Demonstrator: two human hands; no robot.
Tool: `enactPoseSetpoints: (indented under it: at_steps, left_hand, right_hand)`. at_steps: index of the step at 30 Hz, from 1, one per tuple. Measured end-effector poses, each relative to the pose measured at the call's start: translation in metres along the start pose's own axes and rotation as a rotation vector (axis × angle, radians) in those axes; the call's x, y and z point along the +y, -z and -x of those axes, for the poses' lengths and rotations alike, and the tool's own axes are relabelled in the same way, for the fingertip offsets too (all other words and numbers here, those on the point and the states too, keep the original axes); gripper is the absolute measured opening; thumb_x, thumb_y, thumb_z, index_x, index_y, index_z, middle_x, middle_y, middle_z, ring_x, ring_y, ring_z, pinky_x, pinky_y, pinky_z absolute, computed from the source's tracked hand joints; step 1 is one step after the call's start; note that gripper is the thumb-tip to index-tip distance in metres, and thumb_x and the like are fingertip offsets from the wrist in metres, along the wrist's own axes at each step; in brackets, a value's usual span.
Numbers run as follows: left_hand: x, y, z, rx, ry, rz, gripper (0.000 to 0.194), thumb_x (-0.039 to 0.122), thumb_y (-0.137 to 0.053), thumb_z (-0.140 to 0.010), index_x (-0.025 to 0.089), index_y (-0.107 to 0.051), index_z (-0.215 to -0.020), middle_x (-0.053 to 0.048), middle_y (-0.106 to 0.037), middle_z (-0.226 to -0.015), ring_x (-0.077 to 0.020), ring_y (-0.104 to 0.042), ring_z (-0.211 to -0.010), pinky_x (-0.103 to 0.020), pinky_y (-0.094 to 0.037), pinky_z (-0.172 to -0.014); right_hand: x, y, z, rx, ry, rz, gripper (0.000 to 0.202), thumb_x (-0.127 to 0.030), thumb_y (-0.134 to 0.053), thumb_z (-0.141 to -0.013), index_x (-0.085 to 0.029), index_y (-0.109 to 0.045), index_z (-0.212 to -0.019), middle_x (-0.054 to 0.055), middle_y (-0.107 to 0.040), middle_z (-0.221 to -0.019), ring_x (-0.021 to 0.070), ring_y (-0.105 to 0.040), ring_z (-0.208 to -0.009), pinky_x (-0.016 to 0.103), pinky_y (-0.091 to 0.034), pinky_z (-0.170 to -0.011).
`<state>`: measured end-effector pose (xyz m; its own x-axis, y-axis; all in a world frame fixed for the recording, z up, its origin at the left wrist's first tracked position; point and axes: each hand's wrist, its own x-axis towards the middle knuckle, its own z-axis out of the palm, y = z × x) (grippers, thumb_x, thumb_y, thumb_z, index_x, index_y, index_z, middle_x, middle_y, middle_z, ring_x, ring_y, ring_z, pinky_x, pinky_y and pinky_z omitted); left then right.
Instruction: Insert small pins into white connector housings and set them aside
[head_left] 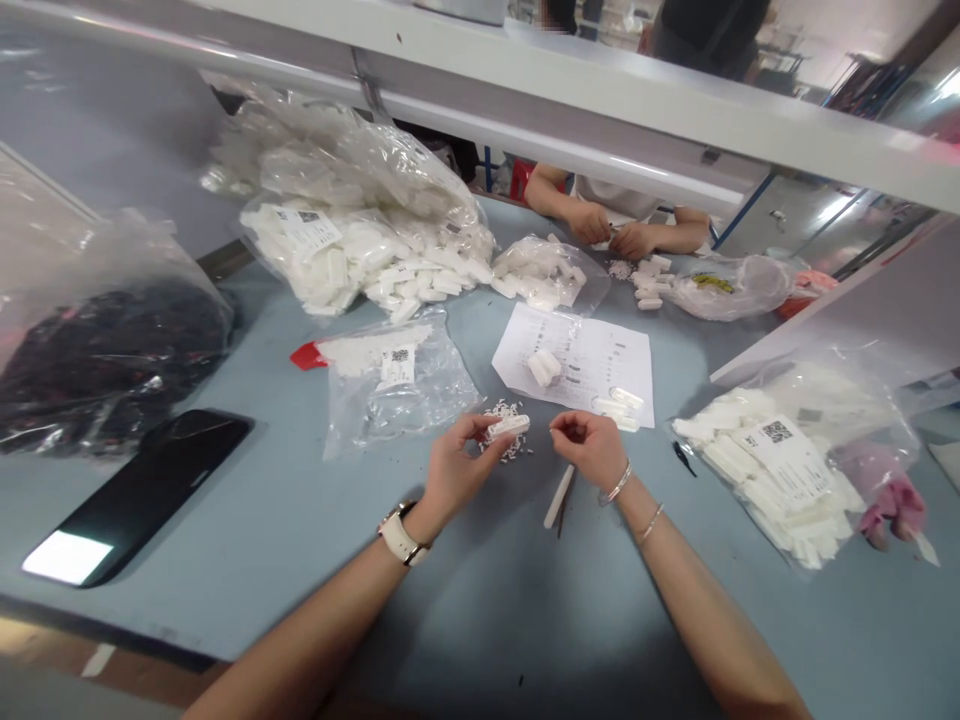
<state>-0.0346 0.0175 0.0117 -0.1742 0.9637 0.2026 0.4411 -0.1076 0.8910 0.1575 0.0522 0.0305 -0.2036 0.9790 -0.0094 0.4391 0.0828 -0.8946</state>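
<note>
Between the thumb and fingers of my left hand [459, 462] is a white oblong plastic part [509, 427], its long side turned toward me. Below and around it lies a pile of tiny white pieces [516, 450] on the table. My right hand [596, 452] is a little to the right, apart from the part, with thumb and fingertips pinched together; whatever they hold is too small or hidden to name. A thin white stick-like tool [559, 497] with a dark piece beside it rests under my right hand. Behind the hands, a printed sheet [517, 345] carries several white parts [544, 367].
Large clear bags of white parts [352, 250] stand at the back left, and another bag [787, 460] lies right. A flat bag of white pieces [397, 385], a red scoop [307, 355] and a black phone-like slab [142, 500] lie left. Across the table, another person's hands [611, 232] work under a shelf [600, 85].
</note>
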Motion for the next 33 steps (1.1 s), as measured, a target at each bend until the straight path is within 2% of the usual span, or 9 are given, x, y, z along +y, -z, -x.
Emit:
enactPoseSetpoints:
  at_steps: [2,5,11,18,24,33]
  left_hand:
    - [-0.0002,-0.0006,0.0003,-0.049,-0.014,0.001,0.025,0.038,-0.065,-0.072,0.017,-0.065,-0.084,-0.002,-0.067,-0.071,-0.0145,-0.058,-0.063,-0.026,-0.046,-0.059]
    - [-0.0011,-0.0014,0.0005,-0.117,-0.04,-0.021,0.023,0.037,-0.066,-0.071,0.017,-0.066,-0.083,-0.002,-0.066,-0.07,-0.0146,-0.057,-0.063,-0.025,-0.045,-0.057]
    - [-0.0025,-0.003,0.0007,-0.21,-0.095,0.021,0.019,0.031,-0.068,-0.071,0.018,-0.066,-0.084,-0.002,-0.069,-0.075,-0.0143,-0.058,-0.065,-0.025,-0.046,-0.06]
    - [-0.0018,-0.0024,0.0017,-0.246,-0.117,0.02,0.015,0.029,-0.067,-0.072,0.019,-0.065,-0.083,-0.004,-0.07,-0.079,-0.0168,-0.062,-0.072,-0.026,-0.047,-0.062]
    - [-0.0001,-0.0009,0.0009,-0.256,-0.115,0.02,0.017,0.03,-0.067,-0.072,0.018,-0.066,-0.084,-0.004,-0.07,-0.079,-0.0167,-0.062,-0.071,-0.026,-0.047,-0.06]
    - [0.0006,-0.0006,0.0008,-0.278,-0.062,0.051,0.02,0.034,-0.067,-0.072,0.019,-0.065,-0.085,-0.005,-0.071,-0.081,-0.0177,-0.063,-0.073,-0.027,-0.048,-0.063]
  right_hand:
    - [-0.002,0.0005,0.0016,0.007,-0.006,-0.126,0.013,-0.028,-0.061,-0.071,-0.017,-0.065,-0.075,-0.001,-0.063,-0.059,0.0116,-0.057,-0.051,0.023,-0.048,-0.052]
    - [-0.005,-0.0015,0.0036,-0.026,0.016,-0.191,0.017,-0.033,-0.06,-0.074,-0.018,-0.065,-0.077,-0.001,-0.062,-0.057,0.0118,-0.057,-0.051,0.024,-0.048,-0.054]
    - [-0.0067,-0.0054,0.0052,0.006,0.187,-0.048,0.011,-0.026,-0.058,-0.076,-0.019,-0.066,-0.072,0.002,-0.065,-0.07,0.013,-0.057,-0.062,0.025,-0.047,-0.059]
    - [-0.0027,-0.0079,0.008,-0.06,0.172,-0.034,0.008,-0.021,-0.058,-0.072,-0.017,-0.064,-0.072,0.001,-0.064,-0.067,0.0112,-0.056,-0.056,0.023,-0.047,-0.056]
    - [-0.0041,-0.0032,0.0064,-0.074,0.293,0.063,0.012,-0.02,-0.053,-0.08,-0.018,-0.064,-0.076,0.003,-0.066,-0.075,0.0134,-0.059,-0.068,0.025,-0.048,-0.065]
    - [-0.0077,0.0001,0.0063,-0.101,0.281,0.054,0.011,-0.019,-0.054,-0.081,-0.018,-0.064,-0.076,0.002,-0.065,-0.074,0.0132,-0.058,-0.067,0.025,-0.047,-0.063]
